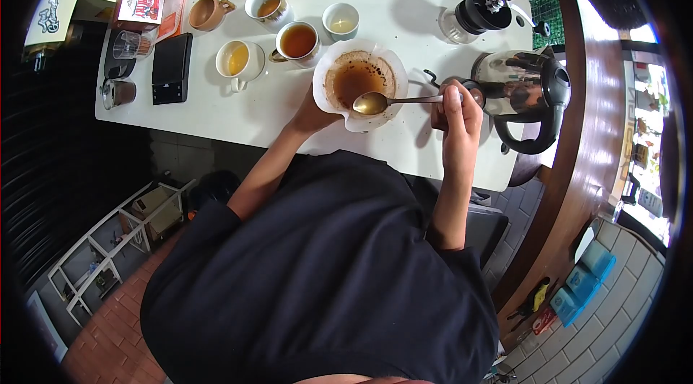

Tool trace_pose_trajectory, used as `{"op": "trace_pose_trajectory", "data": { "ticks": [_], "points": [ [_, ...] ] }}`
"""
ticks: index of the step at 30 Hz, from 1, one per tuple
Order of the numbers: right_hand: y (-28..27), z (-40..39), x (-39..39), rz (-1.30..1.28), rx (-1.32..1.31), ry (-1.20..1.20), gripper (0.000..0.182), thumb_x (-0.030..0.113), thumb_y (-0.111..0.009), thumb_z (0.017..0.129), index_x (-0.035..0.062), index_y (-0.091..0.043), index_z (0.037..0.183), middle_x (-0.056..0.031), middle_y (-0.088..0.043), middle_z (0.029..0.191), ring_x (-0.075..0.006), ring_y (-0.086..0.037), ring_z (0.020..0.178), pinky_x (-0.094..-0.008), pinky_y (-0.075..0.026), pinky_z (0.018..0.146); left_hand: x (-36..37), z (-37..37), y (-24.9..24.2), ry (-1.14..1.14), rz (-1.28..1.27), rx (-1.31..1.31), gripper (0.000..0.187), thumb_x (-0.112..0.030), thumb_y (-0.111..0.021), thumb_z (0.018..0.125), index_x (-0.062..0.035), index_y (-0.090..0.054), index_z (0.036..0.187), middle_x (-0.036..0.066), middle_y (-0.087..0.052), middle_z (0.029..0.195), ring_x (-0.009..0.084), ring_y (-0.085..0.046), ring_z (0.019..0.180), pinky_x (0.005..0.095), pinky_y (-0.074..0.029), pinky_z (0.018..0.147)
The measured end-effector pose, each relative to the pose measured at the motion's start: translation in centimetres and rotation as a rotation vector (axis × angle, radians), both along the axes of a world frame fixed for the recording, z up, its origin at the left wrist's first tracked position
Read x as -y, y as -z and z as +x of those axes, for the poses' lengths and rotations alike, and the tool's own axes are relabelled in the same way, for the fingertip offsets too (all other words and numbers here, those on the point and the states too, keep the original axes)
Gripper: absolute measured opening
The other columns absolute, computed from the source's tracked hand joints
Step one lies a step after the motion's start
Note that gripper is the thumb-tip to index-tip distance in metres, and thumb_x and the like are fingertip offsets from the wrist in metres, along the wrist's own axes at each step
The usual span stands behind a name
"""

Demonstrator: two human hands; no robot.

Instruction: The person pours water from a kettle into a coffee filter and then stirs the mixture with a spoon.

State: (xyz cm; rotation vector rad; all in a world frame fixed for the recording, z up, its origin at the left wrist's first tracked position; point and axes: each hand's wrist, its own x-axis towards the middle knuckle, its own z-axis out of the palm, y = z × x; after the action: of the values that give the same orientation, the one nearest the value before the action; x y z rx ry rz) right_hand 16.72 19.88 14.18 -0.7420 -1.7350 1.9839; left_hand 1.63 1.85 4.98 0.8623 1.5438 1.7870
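A white paper coffee filter (395, 70) holds brown liquid with dark grounds clinging to its inner wall. My left hand (313, 112) grips it from the left side, the fingers partly hidden beneath it. In my right hand (460, 115) is a metal spoon (413, 100), pinched by the end of its handle. The spoon's bowl lies over the front part of the filter, above the brown liquid. Just behind the filter stand a mug of reddish-brown tea (298, 42) and a small cup of pale liquid (341, 22).
Right of my hand stands a glass kettle (516, 88) with a black handle; a coffee grinder (476, 14) is behind it. Several more cups, including a white mug (241, 63) and a brown cup (208, 14), stand left, near a black scale (172, 70) on the white table (404, 142).
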Motion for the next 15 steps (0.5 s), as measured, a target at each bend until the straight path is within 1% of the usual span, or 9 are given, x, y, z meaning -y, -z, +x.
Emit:
{"op": "trace_pose_trajectory", "data": {
  "ticks": [1, 3, 5, 6, 7, 8, 9, 11, 15],
  "points": [
    [-0.1, 0.2, 0.0, 0.004, -0.019, -0.007, 0.037, 0.026, -0.048, 0.106, 0.0059, -0.045, 0.075, 0.0057, -0.038, 0.063, -0.0032, -0.031, 0.057, -0.0227, -0.024, 0.051, -0.1, 0.1, -0.2, -0.022, 0.041, -0.017, 0.084, -0.011, -0.087, 0.073, -0.0061, -0.041, 0.143, 0.008, -0.056, 0.136, 0.0201, -0.055, 0.124, 0.0384, -0.045, 0.107],
    [-0.1, 0.7, -0.1, 0.007, -0.038, -0.012, 0.037, 0.026, -0.048, 0.106, 0.0059, -0.046, 0.075, 0.0056, -0.038, 0.063, -0.0035, -0.031, 0.057, -0.0227, -0.025, 0.051, -0.1, 0.1, 0.0, -0.025, 0.031, 0.001, 0.085, -0.013, -0.088, 0.072, -0.0063, -0.041, 0.143, 0.008, -0.056, 0.136, 0.0202, -0.055, 0.124, 0.0385, -0.045, 0.107],
    [-0.2, 1.1, -0.2, 0.069, -0.045, -0.018, 0.036, 0.024, -0.048, 0.106, 0.0048, -0.046, 0.075, 0.0045, -0.039, 0.063, -0.0045, -0.033, 0.057, -0.0234, -0.026, 0.052, 0.0, 0.1, 0.5, -0.028, 0.020, 0.019, 0.087, -0.014, -0.089, 0.071, -0.0065, -0.041, 0.143, 0.008, -0.056, 0.136, 0.0204, -0.055, 0.124, 0.0386, -0.045, 0.107],
    [-0.4, 1.2, -0.1, 0.069, -0.046, -0.017, 0.036, 0.024, -0.048, 0.106, 0.0048, -0.046, 0.075, 0.0045, -0.039, 0.063, -0.0045, -0.033, 0.057, -0.0234, -0.026, 0.052, 0.1, 0.1, 0.8, -0.032, 0.019, -0.001, 0.088, -0.015, -0.090, 0.070, -0.0067, -0.041, 0.143, 0.008, -0.056, 0.135, 0.0205, -0.054, 0.124, 0.0387, -0.045, 0.107],
    [-0.7, 1.3, 0.1, 0.122, -0.029, -0.002, 0.037, 0.024, -0.048, 0.106, 0.0042, -0.046, 0.075, 0.0040, -0.039, 0.063, -0.0050, -0.033, 0.057, -0.0241, -0.027, 0.052, 0.2, 0.1, 1.1, -0.037, 0.018, -0.023, 0.089, -0.017, -0.091, 0.069, -0.0068, -0.041, 0.142, 0.008, -0.056, 0.135, 0.0206, -0.054, 0.124, 0.0388, -0.044, 0.107],
    [-0.9, 1.3, 0.2, 0.175, -0.012, 0.012, 0.037, 0.024, -0.049, 0.105, 0.0036, -0.046, 0.074, 0.0035, -0.040, 0.062, -0.0055, -0.034, 0.057, -0.0247, -0.027, 0.052, 0.2, 0.1, 1.3, -0.036, 0.018, -0.023, 0.089, -0.017, -0.091, 0.069, -0.0068, -0.041, 0.142, 0.008, -0.056, 0.135, 0.0206, -0.054, 0.124, 0.0388, -0.044, 0.107],
    [-0.8, 1.4, 0.2, 0.175, -0.013, 0.013, 0.037, 0.024, -0.049, 0.105, 0.0036, -0.046, 0.074, 0.0035, -0.040, 0.062, -0.0055, -0.034, 0.057, -0.0247, -0.027, 0.052, 0.2, 0.0, 1.4, -0.037, 0.023, 0.012, 0.090, -0.016, -0.092, 0.068, -0.0069, -0.041, 0.142, 0.008, -0.056, 0.135, 0.0207, -0.054, 0.124, 0.0388, -0.044, 0.107],
    [-0.6, 1.6, 0.1, 0.288, -0.021, 0.003, 0.038, 0.025, -0.049, 0.105, 0.0027, -0.046, 0.074, 0.0028, -0.039, 0.061, -0.0061, -0.034, 0.057, -0.0257, -0.027, 0.051, 0.2, 0.0, 1.7, -0.038, 0.027, 0.046, 0.090, -0.016, -0.092, 0.067, -0.0070, -0.042, 0.142, 0.008, -0.056, 0.134, 0.0207, -0.054, 0.124, 0.0388, -0.044, 0.107],
    [-0.6, 1.4, 0.3, 0.305, -0.020, 0.014, 0.040, 0.027, -0.049, 0.105, 0.0026, -0.045, 0.073, 0.0033, -0.038, 0.060, -0.0061, -0.033, 0.058, -0.0260, -0.026, 0.051, 0.4, -0.1, 3.0, -0.021, 0.006, 0.071, 0.089, -0.012, -0.091, 0.066, -0.0067, -0.043, 0.140, 0.008, -0.056, 0.134, 0.0208, -0.055, 0.124, 0.0389, -0.045, 0.107]
  ]
}}
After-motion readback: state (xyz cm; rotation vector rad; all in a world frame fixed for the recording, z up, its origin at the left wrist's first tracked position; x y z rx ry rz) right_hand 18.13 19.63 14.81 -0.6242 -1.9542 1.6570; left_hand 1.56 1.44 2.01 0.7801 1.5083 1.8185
